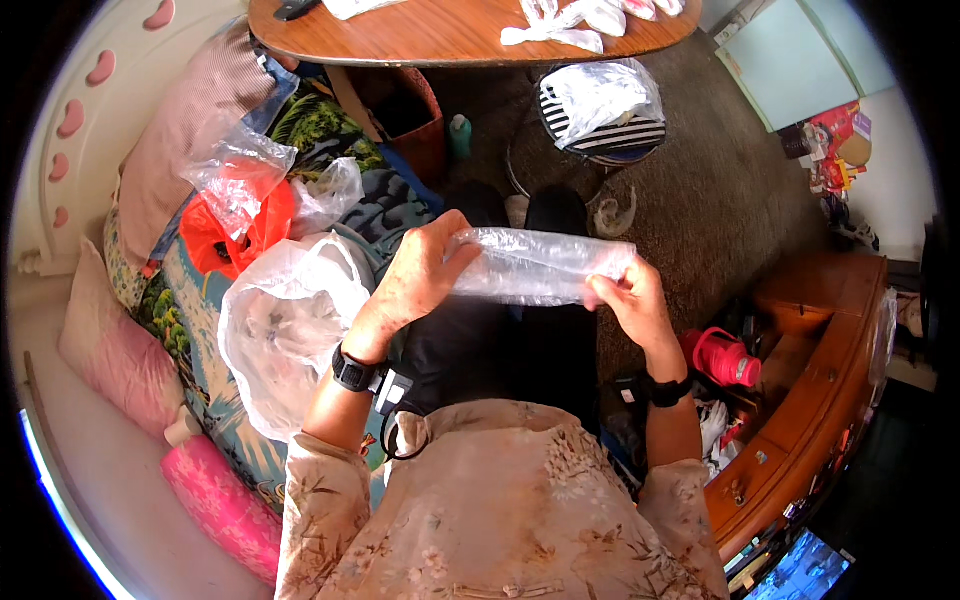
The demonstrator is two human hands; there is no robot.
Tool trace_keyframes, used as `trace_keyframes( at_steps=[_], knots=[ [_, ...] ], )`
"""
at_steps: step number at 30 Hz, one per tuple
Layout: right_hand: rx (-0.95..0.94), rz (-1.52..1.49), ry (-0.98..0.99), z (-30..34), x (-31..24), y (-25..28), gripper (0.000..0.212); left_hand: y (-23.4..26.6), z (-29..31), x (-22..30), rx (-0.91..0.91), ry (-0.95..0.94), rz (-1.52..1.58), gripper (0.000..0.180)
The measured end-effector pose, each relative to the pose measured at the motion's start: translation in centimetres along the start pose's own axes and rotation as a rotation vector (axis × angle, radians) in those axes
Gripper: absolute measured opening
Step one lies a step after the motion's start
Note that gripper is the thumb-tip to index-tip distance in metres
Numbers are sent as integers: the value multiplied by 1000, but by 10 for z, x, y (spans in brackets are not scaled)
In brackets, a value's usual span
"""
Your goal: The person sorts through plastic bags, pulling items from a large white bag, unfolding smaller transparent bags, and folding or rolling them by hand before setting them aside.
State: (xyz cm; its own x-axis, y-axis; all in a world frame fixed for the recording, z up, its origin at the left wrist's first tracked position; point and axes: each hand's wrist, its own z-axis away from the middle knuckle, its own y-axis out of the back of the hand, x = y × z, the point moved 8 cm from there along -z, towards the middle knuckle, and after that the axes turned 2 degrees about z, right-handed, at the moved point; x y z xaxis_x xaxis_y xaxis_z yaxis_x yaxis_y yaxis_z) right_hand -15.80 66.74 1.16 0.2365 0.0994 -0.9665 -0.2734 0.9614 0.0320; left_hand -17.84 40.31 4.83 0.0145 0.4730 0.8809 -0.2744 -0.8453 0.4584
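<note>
A clear plastic bag (535, 266), folded into a long flat strip, is stretched level between my hands above my lap. My left hand (425, 268) grips its left end, thumb on top and fingers behind. My right hand (634, 305) pinches the right end between thumb and fingers. Beside my left forearm, on the bed, sits an open white plastic bag (262, 305) with crumpled clear plastic inside. Just beyond it lie a red plastic bag (262, 222) and a loose clear bag (335, 192).
Ahead stands a wooden table (400, 38) with white bags on it. A striped stool (625, 140) carries another plastic bag. To the right are a wooden cabinet (800, 400) and a pink bottle (722, 357). Pillows (120, 345) lie on the bed at left.
</note>
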Motion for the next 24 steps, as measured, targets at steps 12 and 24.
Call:
trace_keyframes(
  at_steps=[12, 24],
  knots=[
    [-192, -632, 2, 3, -38, -15, 20, 15, 16, -7, -99, 61, 587, 13],
    [-140, -36, -9, -1, -31, -16, 32, 1, 23, -29, -192, 212, 498, 22]
  ],
)
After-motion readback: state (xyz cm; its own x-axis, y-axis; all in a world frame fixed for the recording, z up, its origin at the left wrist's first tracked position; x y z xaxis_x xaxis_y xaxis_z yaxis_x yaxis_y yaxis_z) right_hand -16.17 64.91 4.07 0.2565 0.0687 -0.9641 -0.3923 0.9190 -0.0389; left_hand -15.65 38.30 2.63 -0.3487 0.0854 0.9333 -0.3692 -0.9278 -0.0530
